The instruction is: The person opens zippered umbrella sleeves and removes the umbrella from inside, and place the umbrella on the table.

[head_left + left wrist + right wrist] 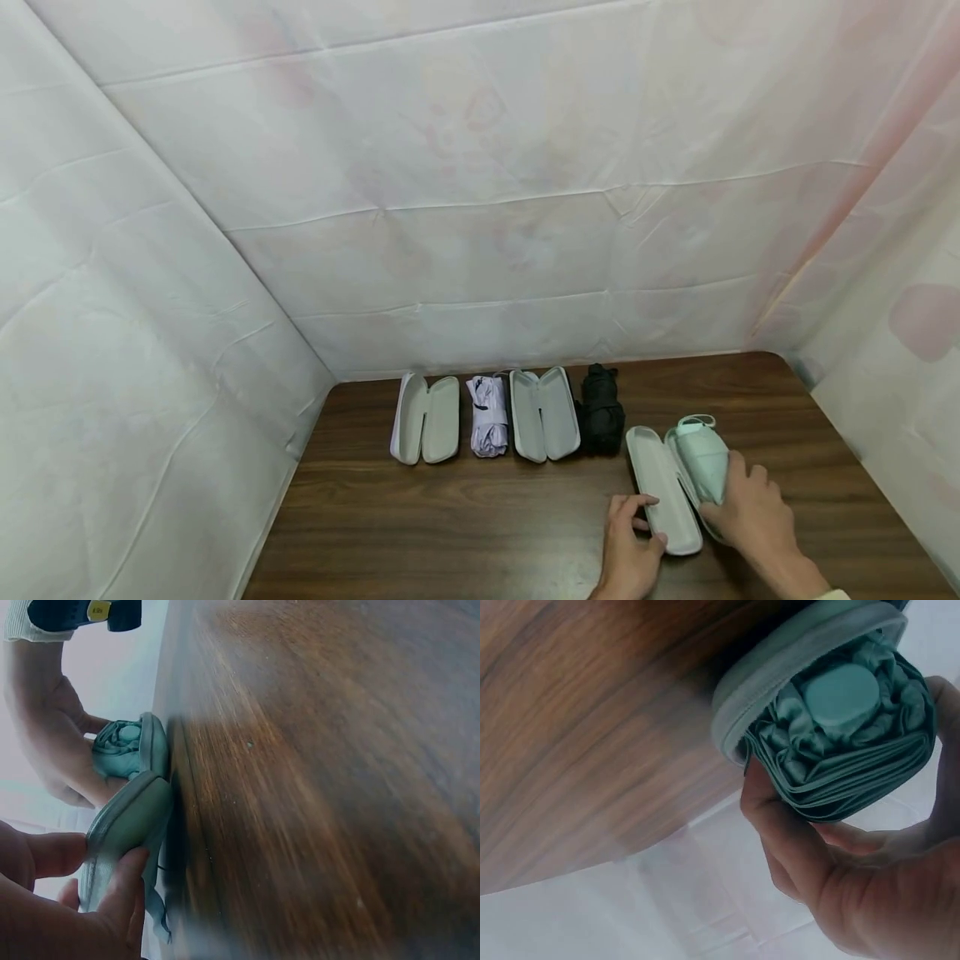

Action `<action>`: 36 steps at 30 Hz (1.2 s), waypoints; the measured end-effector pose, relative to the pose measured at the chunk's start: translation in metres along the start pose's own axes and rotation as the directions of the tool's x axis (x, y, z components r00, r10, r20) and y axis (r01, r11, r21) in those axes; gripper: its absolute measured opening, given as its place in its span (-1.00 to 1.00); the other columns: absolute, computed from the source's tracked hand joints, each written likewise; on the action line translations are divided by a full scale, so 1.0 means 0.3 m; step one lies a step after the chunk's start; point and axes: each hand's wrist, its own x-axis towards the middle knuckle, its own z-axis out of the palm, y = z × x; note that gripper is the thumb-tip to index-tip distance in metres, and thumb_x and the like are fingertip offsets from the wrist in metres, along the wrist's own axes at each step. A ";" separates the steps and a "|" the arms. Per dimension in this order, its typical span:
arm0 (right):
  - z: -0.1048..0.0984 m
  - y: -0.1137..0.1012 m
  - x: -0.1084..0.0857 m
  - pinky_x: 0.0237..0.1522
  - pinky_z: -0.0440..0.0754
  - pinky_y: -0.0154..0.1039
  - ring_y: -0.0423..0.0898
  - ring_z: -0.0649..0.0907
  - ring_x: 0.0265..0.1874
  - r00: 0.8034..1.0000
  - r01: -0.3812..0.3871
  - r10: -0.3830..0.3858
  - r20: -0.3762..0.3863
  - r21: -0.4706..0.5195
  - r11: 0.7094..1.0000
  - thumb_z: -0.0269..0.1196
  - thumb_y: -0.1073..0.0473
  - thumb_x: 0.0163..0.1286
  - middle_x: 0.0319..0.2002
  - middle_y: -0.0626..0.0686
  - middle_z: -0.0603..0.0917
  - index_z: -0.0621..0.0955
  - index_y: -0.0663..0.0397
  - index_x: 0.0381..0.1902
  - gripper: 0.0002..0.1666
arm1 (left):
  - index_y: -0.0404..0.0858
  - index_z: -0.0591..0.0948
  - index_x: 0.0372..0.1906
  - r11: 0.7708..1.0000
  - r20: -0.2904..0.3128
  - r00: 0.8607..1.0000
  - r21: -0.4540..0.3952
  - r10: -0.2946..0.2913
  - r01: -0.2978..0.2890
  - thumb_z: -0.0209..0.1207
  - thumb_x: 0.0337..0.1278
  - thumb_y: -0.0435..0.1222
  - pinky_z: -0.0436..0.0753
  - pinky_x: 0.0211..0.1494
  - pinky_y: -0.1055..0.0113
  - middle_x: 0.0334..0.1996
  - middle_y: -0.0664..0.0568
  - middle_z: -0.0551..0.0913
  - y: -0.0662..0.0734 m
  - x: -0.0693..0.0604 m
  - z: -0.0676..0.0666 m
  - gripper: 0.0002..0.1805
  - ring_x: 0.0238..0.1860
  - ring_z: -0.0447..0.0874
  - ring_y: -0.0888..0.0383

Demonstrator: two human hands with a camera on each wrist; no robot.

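Note:
An open mint-green zip case (663,496) lies at the right of the table, its pale inside facing up. A folded mint-green umbrella (705,462) lies in or over the case's right half; how deep it sits is hidden. My right hand (753,517) grips the umbrella near its lower end, thumb and fingers on either side, as the right wrist view shows with the folded cloth (855,765) end-on. My left hand (630,546) pinches the edge of the case's left half, thumb on one side and fingers on the other, also seen in the left wrist view.
Along the back of the brown wooden table (420,525) stand an open case (440,421), a folded lilac umbrella (489,417), another open case (558,412) and a folded black umbrella (602,410). White cloth walls (487,250) enclose the back and sides.

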 end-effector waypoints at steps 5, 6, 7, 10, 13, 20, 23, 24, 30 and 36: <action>-0.021 0.014 0.014 -0.66 0.51 0.15 0.42 0.59 -0.42 0.998 0.012 -0.011 -0.060 0.014 1.000 0.62 0.12 -0.01 -0.25 0.59 0.48 0.27 0.67 0.30 0.13 | -0.12 0.69 0.08 1.000 -0.014 1.000 0.016 0.014 -0.014 0.36 0.08 -0.61 0.59 -0.10 0.44 -0.04 0.23 0.48 0.003 0.006 0.012 -0.50 -0.21 0.50 0.37; -0.026 0.014 0.017 -0.68 0.50 0.14 0.42 0.59 -0.43 0.997 0.017 -0.016 -0.082 0.012 1.000 0.63 0.13 -0.02 -0.25 0.59 0.48 0.28 0.66 0.30 0.14 | -0.12 0.69 0.08 1.000 -0.018 1.000 0.021 0.022 -0.021 0.36 0.08 -0.62 0.59 -0.08 0.44 -0.03 0.22 0.48 0.003 0.008 0.014 -0.50 -0.21 0.51 0.37; -0.032 0.015 0.021 -0.68 0.50 0.15 0.42 0.59 -0.43 0.995 0.018 -0.017 -0.101 0.012 1.000 0.64 0.13 -0.03 -0.24 0.59 0.48 0.29 0.65 0.30 0.14 | -0.13 0.69 0.08 0.999 -0.022 0.999 0.026 0.029 -0.029 0.36 0.08 -0.61 0.59 -0.08 0.44 -0.03 0.22 0.48 0.004 0.010 0.016 -0.50 -0.21 0.51 0.37; -0.049 0.019 0.032 -0.72 0.48 0.15 0.43 0.58 -0.46 0.984 0.039 -0.038 -0.174 0.003 0.999 0.67 0.16 -0.09 -0.25 0.59 0.48 0.31 0.65 0.29 0.15 | -0.12 0.69 0.08 0.999 -0.031 0.999 0.040 0.037 -0.036 0.37 0.09 -0.61 0.59 -0.08 0.43 -0.02 0.22 0.48 0.007 0.019 0.024 -0.51 -0.20 0.51 0.37; -0.068 0.028 0.046 -0.74 0.44 0.15 0.44 0.56 -0.47 0.971 0.055 -0.056 -0.232 -0.012 0.998 0.68 0.19 -0.13 -0.26 0.59 0.48 0.33 0.63 0.27 0.14 | -0.11 0.68 0.08 0.998 -0.034 0.999 0.050 0.034 -0.033 0.37 0.11 -0.59 0.58 -0.09 0.44 -0.02 0.23 0.47 0.009 0.029 0.033 -0.52 -0.20 0.50 0.37; -0.096 0.071 0.101 -0.69 0.44 0.23 0.49 0.53 -0.41 0.962 0.068 -0.080 -0.260 -0.054 0.996 0.66 0.24 -0.10 -0.16 0.64 0.46 0.34 0.54 0.34 0.11 | -0.14 0.69 0.07 0.996 -0.066 0.995 0.057 0.079 -0.075 0.37 0.07 -0.62 0.58 -0.10 0.45 -0.04 0.20 0.49 0.006 0.055 0.047 -0.51 -0.20 0.51 0.35; -0.095 0.095 0.124 -0.72 0.43 0.22 0.48 0.52 -0.45 0.951 0.103 -0.123 -0.283 -0.085 0.991 0.64 0.27 -0.12 -0.20 0.64 0.47 0.38 0.51 0.32 0.07 | -0.15 0.69 0.07 0.994 -0.068 0.994 0.068 0.089 -0.085 0.37 0.06 -0.61 0.58 -0.09 0.44 -0.05 0.20 0.49 0.005 0.068 0.052 -0.52 -0.21 0.50 0.34; -0.095 0.102 0.131 -0.73 0.43 0.22 0.48 0.52 -0.46 0.949 0.110 -0.133 -0.286 -0.094 0.989 0.64 0.28 -0.12 -0.21 0.64 0.47 0.38 0.50 0.31 0.06 | -0.15 0.70 0.07 0.994 -0.068 0.994 0.070 0.088 -0.084 0.37 0.06 -0.61 0.58 -0.09 0.44 -0.06 0.20 0.49 0.005 0.072 0.054 -0.52 -0.22 0.51 0.34; -0.093 0.144 0.170 -0.71 0.42 0.25 0.59 0.52 -0.35 0.954 0.125 -0.153 -0.259 -0.123 0.985 0.63 0.29 -0.10 -0.19 0.65 0.46 0.37 0.47 0.31 0.05 | -0.12 0.70 0.07 0.996 -0.066 0.996 0.075 0.053 -0.048 0.39 0.08 -0.60 0.58 -0.08 0.43 -0.07 0.21 0.49 0.008 0.098 0.062 -0.52 -0.23 0.51 0.33; -0.088 0.186 0.199 -0.70 0.41 0.31 0.66 0.50 -0.30 0.958 0.121 -0.149 -0.247 -0.125 0.985 0.61 0.30 -0.07 -0.17 0.67 0.44 0.34 0.48 0.30 0.02 | -0.11 0.71 0.07 0.996 -0.083 0.996 0.081 0.042 -0.035 0.40 0.06 -0.60 0.58 -0.10 0.43 -0.07 0.22 0.50 0.014 0.118 0.072 -0.51 -0.23 0.51 0.33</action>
